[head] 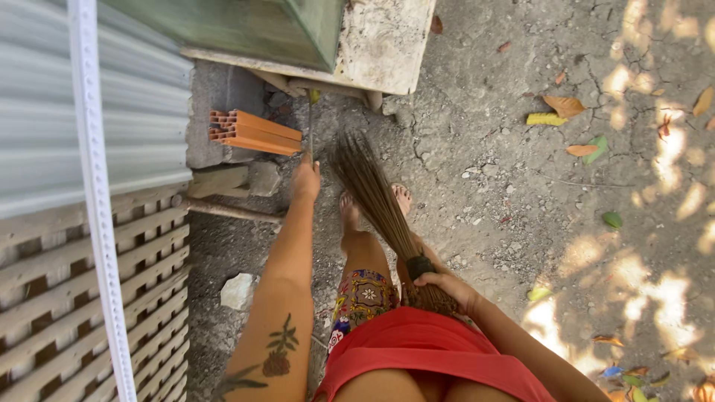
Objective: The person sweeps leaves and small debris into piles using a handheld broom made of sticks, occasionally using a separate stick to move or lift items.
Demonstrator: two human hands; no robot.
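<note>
2 hands at work on a cracked dirt yard: our right hand [445,284] grips a twig broom [376,199] at its bound neck, bristles fanned beside our bare feet, while our left hand [305,179] closes on a thin metal rod [310,123] near orange hollow bricks [255,132].

A single camera sits on the person's head and looks steeply down along the body to the bare ground [484,186]. The view is close to the person: the red garment [432,357] fills the bottom edge, both forearms run up from it, and the feet [350,212] stand near the middle of the frame. The top edge reaches a concrete slab [380,45]; the left edge takes in a corrugated sheet [45,97] and a slatted panel [45,298]. No second view shares the scene.
</note>
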